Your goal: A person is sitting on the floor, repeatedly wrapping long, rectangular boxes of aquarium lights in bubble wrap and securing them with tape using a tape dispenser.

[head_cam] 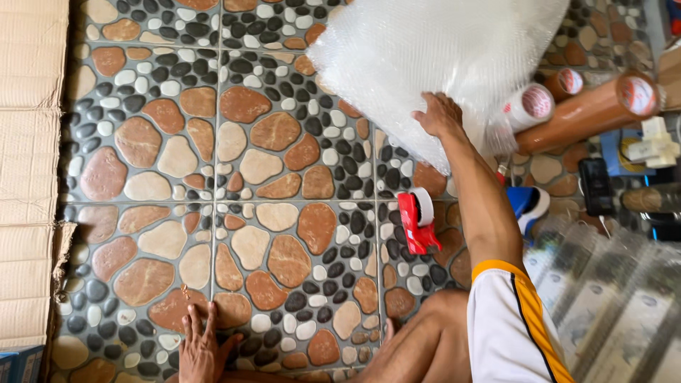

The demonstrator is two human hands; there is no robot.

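My right hand [440, 115] reaches forward and grips the lower edge of a big roll of clear bubble wrap [425, 50] standing on the pebble-pattern tile floor [248, 177]. My left hand [202, 347] lies flat on the tiles at the bottom left, fingers spread, holding nothing. A red tape dispenser [418, 221] with a white roll sits on the floor just left of my right forearm. My bent knee [425, 337] shows at the bottom centre.
Flattened cardboard [28, 177] runs along the left edge. Long brown tape rolls [596, 110] and a white tape roll [530, 106] lie right of the bubble wrap. A blue and white object [528, 204], a black item [594, 186] and plastic-wrapped packs [610, 298] crowd the right.
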